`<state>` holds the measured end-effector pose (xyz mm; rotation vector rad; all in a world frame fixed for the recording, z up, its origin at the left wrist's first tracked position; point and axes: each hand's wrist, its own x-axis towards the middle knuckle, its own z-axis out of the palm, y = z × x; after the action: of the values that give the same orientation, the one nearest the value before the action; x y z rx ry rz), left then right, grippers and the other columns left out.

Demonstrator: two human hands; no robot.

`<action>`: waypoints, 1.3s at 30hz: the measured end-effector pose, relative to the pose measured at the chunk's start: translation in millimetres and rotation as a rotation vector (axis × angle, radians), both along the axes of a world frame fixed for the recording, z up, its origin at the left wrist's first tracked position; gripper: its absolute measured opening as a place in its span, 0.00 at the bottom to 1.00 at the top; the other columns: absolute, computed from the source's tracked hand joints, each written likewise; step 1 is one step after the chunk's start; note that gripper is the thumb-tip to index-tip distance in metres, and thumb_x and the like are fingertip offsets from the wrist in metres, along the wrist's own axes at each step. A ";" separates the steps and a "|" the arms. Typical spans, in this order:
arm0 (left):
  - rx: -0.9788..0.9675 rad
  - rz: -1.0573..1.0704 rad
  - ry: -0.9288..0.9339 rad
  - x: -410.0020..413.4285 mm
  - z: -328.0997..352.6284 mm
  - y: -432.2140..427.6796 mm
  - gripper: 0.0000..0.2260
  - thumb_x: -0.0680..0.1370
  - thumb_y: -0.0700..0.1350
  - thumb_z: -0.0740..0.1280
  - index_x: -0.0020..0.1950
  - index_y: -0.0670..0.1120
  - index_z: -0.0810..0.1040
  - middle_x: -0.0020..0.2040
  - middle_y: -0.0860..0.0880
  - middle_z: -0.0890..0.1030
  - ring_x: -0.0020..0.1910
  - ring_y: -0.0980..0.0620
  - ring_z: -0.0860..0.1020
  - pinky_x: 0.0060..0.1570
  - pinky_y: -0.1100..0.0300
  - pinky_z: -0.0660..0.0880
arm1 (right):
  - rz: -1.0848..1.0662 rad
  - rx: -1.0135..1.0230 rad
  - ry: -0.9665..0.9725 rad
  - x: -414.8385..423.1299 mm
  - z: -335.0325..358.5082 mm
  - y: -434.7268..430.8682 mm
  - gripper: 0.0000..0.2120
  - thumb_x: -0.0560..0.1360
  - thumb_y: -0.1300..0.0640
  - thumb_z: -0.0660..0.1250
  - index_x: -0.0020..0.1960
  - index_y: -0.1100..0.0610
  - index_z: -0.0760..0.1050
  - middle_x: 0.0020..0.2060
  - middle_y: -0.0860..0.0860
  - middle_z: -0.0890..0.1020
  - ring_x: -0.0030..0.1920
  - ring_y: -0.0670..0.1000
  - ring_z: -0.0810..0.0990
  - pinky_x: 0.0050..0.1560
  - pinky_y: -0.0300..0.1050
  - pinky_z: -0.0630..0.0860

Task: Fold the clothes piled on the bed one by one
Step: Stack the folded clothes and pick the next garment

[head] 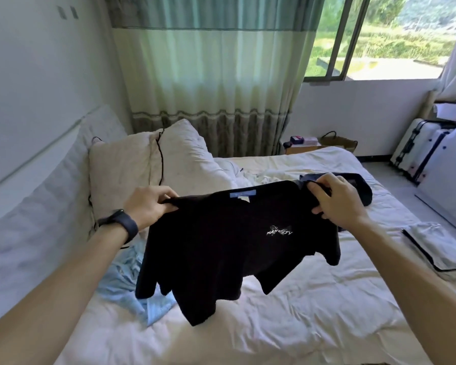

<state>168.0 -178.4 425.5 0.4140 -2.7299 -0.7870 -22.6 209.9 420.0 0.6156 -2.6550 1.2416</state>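
At frame centre, a left hand (149, 206) and right hand (336, 202) each pinch a shoulder of a black T-shirt (221, 248), held above the white bed (313, 312).

A shirt (229, 246) is held above the bed (313, 299) by the left hand (148, 206) and right hand (337, 201). Pillows (148, 159) are propped behind it (toward the left); a folded garment (437, 246) is laid at the bed's right edge.

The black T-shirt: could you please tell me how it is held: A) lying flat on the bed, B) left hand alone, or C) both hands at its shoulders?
C: the left hand and the right hand each grip a shoulder of the black T-shirt, hanging over the bed.
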 end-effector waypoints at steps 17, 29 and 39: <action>-0.042 0.475 0.386 77.1 -61.9 105.4 0.15 0.81 0.55 0.52 0.52 0.49 0.73 0.38 0.48 0.77 0.37 0.43 0.74 0.37 0.51 0.68 | -0.085 -0.143 0.267 84.6 -51.4 98.1 0.04 0.79 0.61 0.70 0.53 0.61 0.80 0.45 0.51 0.80 0.45 0.47 0.76 0.46 0.29 0.69; -0.500 -0.177 0.157 86.2 -102.2 108.4 0.20 0.78 0.66 0.59 0.50 0.51 0.79 0.41 0.52 0.82 0.36 0.51 0.81 0.34 0.58 0.75 | -0.229 -0.160 0.181 52.7 -106.1 92.1 0.10 0.80 0.56 0.69 0.55 0.62 0.80 0.49 0.61 0.82 0.51 0.59 0.78 0.52 0.36 0.64; -0.153 0.209 -0.151 -97.1 -186.3 -18.0 0.06 0.79 0.46 0.69 0.54 0.47 0.82 0.49 0.44 0.84 0.50 0.40 0.81 0.45 0.51 0.75 | -0.109 0.048 -0.035 -93.1 -177.5 -37.5 0.09 0.82 0.60 0.66 0.59 0.62 0.79 0.54 0.60 0.77 0.54 0.58 0.77 0.54 0.36 0.65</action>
<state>70.9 -196.4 239.2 0.7365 -2.7980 -0.5086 -115.8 172.4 242.5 0.4526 -2.7143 1.1729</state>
